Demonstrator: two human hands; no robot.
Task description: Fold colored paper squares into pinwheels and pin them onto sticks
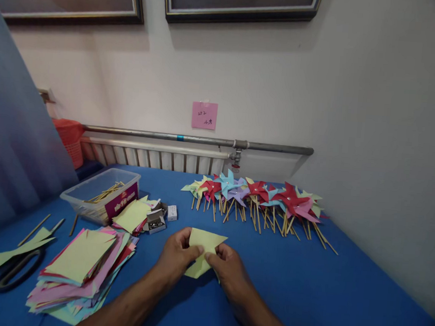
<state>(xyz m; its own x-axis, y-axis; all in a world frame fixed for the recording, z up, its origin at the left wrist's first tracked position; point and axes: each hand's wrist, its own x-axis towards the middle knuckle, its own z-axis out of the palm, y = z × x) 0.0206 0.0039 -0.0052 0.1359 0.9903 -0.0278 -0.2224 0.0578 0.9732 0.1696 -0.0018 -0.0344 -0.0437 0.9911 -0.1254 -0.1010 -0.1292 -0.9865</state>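
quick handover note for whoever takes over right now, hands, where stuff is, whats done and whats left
Left hand and right hand: both pinch one yellow paper square, partly folded, over the blue table.
Paper stack: left of the hands, scissors beside it.
Clear tub with sticks: far left. Small pin box next to it.
Done: a row of finished pinwheels along the wall.
Left: this sheet has no stick or pin yet; many sheets unused.
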